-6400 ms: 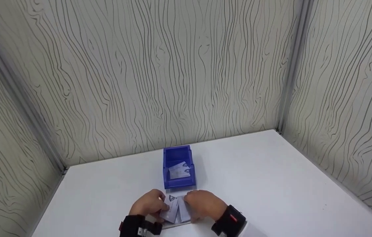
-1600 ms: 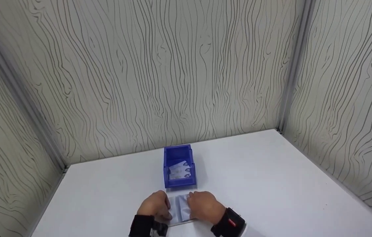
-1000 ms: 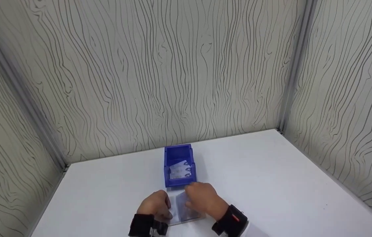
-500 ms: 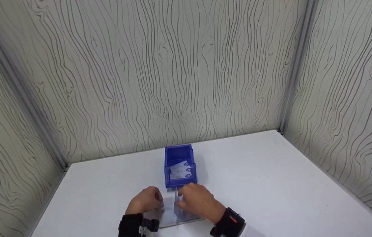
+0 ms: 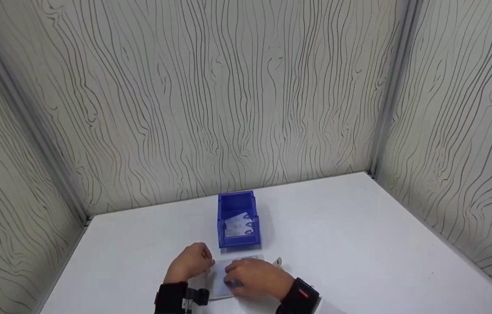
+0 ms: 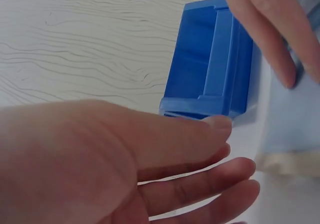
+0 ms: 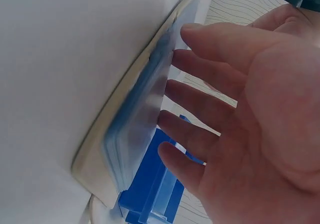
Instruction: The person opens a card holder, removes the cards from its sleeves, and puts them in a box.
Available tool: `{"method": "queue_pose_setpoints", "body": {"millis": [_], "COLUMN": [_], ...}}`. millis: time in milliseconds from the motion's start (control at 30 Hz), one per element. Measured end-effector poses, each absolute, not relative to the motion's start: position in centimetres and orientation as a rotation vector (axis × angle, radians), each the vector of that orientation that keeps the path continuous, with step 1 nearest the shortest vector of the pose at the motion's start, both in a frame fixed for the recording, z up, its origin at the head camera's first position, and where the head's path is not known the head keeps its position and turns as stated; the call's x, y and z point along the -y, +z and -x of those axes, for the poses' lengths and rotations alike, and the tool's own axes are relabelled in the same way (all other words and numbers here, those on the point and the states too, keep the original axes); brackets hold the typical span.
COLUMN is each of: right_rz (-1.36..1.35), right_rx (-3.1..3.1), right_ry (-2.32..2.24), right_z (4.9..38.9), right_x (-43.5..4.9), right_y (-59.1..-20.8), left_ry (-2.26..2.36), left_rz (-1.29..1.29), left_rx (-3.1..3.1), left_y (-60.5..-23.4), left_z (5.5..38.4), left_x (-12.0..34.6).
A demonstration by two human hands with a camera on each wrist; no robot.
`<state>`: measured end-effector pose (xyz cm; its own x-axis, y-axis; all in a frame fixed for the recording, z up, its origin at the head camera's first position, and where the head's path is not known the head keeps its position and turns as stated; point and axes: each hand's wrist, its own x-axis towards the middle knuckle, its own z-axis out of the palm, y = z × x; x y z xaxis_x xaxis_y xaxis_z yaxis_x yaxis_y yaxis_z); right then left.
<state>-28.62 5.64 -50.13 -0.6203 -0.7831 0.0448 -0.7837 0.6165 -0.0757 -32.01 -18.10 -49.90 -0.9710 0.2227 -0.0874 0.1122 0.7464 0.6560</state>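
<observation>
A card holder [image 5: 220, 285] with a cream cover [image 7: 92, 166] and a stack of clear bluish plastic sleeves [image 7: 132, 134] lies open on the table. My right hand [image 5: 254, 277] is over it, fingertips on the top sleeve in the right wrist view, fingers fairly straight. At the holder's left edge is my left hand [image 5: 190, 263]. Its thumb and fingers are loosely bent with nothing between them in the left wrist view. A snap strap [image 5: 277, 261] sticks out beyond my right hand. Part of the holder is hidden under that hand.
A blue plastic bin [image 5: 227, 242] stands just behind the holder, with several white cards [image 5: 238, 226] fanned inside. The white table [image 5: 337, 244] meets wood-grain patterned walls [image 5: 246, 109] at the back and sides.
Earlier, both hands held a card over the holder; now that card is gone from them. More cards show in the bin. My right hand turned sleeves leftward; my left hand shifted left.
</observation>
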Motion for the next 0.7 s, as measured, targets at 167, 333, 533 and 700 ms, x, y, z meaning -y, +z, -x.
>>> {"method": "queue_pose_setpoints", "body": {"millis": [167,333,533,700], "right_rz": [-1.377,-1.277,-0.924,-0.852], "right_rx": [2.877,3.009,3.159,3.19], "right_ry": [0.182,0.16,0.151,0.175], "right_z": [28.7,28.7,29.2,29.6], "right_x": [-5.9,-6.3,-7.0,-7.5], "right_y": [-50.1,-49.3,-48.4,-48.1], "left_ry": [1.018,1.024,1.105,1.117], "left_rz": [-0.284,-0.377,-0.299,-0.289], "left_rx": [-2.766,-2.762,-2.668,-2.615], "left_y": [-48.5,-49.8,-47.9,-48.6], "left_z": [31.0,31.8,30.3,30.2], "left_x": [16.7,16.7,14.3,12.5]}}
